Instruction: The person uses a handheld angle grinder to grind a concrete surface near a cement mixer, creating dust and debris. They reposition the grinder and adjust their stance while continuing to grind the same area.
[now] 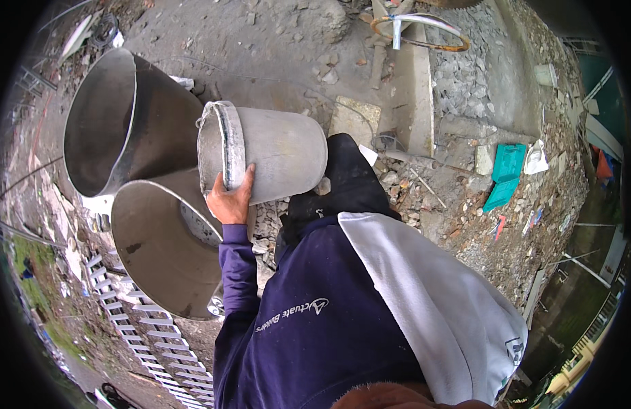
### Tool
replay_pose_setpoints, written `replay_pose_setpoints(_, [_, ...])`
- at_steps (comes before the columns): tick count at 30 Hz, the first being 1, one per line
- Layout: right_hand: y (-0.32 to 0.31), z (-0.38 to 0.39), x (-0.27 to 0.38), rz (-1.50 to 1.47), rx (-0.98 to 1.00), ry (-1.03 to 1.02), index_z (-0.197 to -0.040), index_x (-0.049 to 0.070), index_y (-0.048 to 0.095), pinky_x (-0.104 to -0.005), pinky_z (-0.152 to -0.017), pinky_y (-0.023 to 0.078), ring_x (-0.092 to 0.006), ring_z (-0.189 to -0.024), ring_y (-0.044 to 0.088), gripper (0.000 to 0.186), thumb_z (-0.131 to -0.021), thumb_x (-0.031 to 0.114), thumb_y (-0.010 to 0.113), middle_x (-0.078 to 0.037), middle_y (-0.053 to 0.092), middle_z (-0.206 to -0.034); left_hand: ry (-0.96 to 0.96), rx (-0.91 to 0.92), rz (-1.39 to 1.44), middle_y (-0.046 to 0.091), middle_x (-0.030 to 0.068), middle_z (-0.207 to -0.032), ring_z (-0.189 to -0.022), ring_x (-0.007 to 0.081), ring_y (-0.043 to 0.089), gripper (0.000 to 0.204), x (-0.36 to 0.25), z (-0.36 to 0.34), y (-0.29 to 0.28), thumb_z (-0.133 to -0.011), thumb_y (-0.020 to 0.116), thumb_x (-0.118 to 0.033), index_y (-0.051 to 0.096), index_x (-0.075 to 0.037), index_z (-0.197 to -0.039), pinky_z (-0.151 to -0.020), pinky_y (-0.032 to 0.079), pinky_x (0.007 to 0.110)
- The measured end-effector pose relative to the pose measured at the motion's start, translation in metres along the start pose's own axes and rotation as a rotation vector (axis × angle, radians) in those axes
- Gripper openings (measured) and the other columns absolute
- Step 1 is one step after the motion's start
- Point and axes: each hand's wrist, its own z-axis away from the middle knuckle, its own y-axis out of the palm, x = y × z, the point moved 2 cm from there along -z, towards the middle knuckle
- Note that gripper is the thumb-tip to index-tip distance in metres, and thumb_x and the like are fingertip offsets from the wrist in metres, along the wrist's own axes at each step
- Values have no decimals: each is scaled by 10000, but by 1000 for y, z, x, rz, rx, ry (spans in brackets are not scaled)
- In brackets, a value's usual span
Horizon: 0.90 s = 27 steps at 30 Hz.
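Observation:
My left hand (231, 199), in a purple sleeve, grips the rim of a grey, dust-coated bucket (281, 153) with a wire handle fitting. The bucket is tipped sideways against my dark-trousered legs, its mouth toward the left. Just left of it are two large open cylinders of dull metal: one (97, 116) higher up, the other (148, 266) lower, close beside my forearm, with something pale partly visible inside. My right hand does not show; my body and a white cloth over my right side fill the lower middle.
Broken rubble (459, 88) covers much of the ground. A pale plank (414, 109), a rusty hoop (455, 46) and a square slab (353, 119) lie ahead. At right are a teal plastic case (501, 178) and a darker drop with railings. White slatted pieces (164, 344) lie at lower left.

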Motion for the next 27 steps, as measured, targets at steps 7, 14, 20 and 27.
replay_pose_setpoints(7, [-16, -85, 60, -59, -23, -1, -1174, -26, 678, -523, -906, 550, -476, -1044, 686, 521, -856, 382, 737, -305, 713, -1072, -45, 63, 83, 746, 253, -796, -718, 359, 752, 702, -37, -122, 45, -701, 912, -540, 750, 102, -934, -726, 580, 433])
replay_pose_setpoints(14, [-53, -183, 122, -97, 8, -22, -1188, -27, 673, -522, -907, 551, -477, -1047, 685, 539, -854, 390, 742, -307, 713, -1072, -43, 130, -37, 758, 245, -833, -781, 342, 762, 706, -91, -237, 98, -716, 896, -550, 756, 85, -990, -767, 573, 438])
replay_pose_setpoints(20, [-86, -231, 165, -121, -6, -44, -1199, -29, 668, -520, -907, 552, -477, -1050, 685, 555, -852, 396, 746, -308, 713, -1072, -67, 143, -99, 757, 251, -841, -798, 357, 764, 693, -108, -309, 121, -710, 904, -556, 764, 69, -974, -788, 576, 432])
replay_pose_setpoints(27, [-98, -274, 193, -134, -70, -160, -1212, -31, 663, -518, -908, 552, -477, -1053, 684, 573, -850, 404, 751, -309, 713, -1072, -74, 164, -55, 757, 243, -840, -769, 299, 759, 711, -132, -361, 126, -716, 914, -538, 747, 96, -991, -771, 576, 412])
